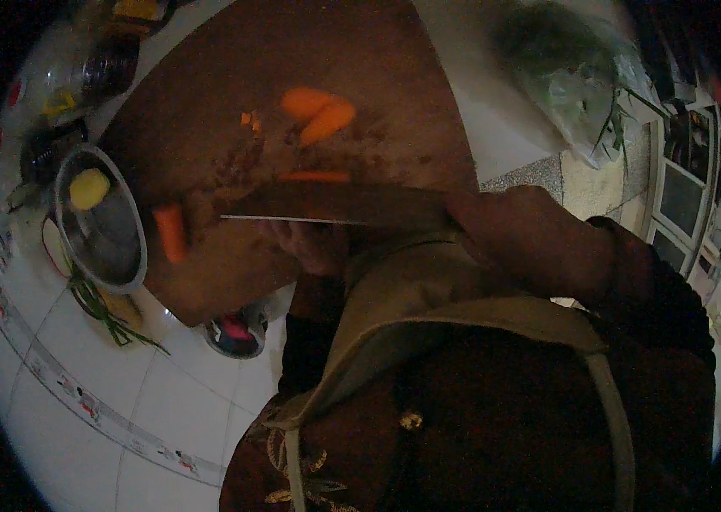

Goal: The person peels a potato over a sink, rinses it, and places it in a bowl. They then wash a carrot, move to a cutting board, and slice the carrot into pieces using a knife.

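Note:
In my right hand is a kitchen knife, its broad blade reaching left over the wooden cutting board. Behind the blade's bright edge lies my left hand, fingers bent and close to the blade; whether it holds a piece is hidden. A thin carrot strip lies just beyond the knife. Farther up the board, two thick carrot pieces touch each other, with small carrot scraps to their left. Another carrot chunk rests near the board's left side.
A metal bowl with a peeled potato inside stands at the left edge. Green stalks lie below it. A plastic bag of greens is at upper right. A small container sits near the board's lower corner.

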`<action>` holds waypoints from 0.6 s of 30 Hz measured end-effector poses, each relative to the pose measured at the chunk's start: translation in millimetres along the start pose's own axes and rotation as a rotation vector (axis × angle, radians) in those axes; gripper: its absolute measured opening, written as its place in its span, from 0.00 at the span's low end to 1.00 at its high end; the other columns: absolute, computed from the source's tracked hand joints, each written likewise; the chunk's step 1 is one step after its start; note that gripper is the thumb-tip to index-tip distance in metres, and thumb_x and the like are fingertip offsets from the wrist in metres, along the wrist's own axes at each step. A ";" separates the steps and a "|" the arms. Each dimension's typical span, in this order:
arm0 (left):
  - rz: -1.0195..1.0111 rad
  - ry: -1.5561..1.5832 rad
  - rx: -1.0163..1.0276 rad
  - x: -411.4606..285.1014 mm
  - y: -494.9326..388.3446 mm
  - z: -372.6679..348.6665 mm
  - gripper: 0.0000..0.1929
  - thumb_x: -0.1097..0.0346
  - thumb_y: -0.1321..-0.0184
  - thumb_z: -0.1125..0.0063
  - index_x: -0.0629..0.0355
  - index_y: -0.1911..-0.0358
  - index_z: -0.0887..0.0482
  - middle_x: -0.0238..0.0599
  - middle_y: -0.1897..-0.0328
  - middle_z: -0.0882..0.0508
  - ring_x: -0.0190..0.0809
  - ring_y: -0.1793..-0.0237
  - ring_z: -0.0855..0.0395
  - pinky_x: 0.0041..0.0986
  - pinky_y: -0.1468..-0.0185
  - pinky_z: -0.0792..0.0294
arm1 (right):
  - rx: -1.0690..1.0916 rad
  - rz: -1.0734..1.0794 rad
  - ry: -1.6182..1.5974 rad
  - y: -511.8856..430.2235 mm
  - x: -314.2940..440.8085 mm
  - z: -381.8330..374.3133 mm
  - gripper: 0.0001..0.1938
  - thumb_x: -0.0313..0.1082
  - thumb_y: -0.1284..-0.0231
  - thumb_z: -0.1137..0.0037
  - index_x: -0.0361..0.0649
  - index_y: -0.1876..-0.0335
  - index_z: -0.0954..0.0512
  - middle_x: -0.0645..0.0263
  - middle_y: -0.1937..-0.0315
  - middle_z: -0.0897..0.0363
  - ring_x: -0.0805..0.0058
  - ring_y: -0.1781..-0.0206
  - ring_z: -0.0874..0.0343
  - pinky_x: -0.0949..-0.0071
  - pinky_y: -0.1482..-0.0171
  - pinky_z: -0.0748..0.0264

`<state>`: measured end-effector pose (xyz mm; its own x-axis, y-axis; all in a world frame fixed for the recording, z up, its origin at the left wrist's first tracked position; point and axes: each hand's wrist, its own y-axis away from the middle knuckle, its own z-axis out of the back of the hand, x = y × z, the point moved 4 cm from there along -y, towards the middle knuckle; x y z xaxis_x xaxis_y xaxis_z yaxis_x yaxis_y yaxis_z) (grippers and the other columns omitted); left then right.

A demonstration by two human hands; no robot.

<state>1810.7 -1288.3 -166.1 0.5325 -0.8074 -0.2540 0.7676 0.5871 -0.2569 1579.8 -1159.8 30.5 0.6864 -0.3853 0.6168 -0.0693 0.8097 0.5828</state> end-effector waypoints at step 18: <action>0.025 0.152 -0.145 -21.9 -34.0 25.0 0.29 0.43 0.42 0.43 0.60 0.46 0.24 0.56 0.39 0.29 0.63 0.37 0.36 0.58 0.36 0.47 | -0.011 -0.072 0.005 -4.5 -6.6 1.5 0.21 0.30 0.44 0.50 0.42 0.43 0.32 0.50 0.70 0.21 0.48 0.69 0.20 0.53 0.66 0.23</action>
<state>1781.9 -1292.0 -128.5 0.4824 -0.7806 -0.3975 0.6895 0.6182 -0.3773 1574.5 -1161.6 24.6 0.6928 -0.4408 0.5708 -0.0114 0.7847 0.6198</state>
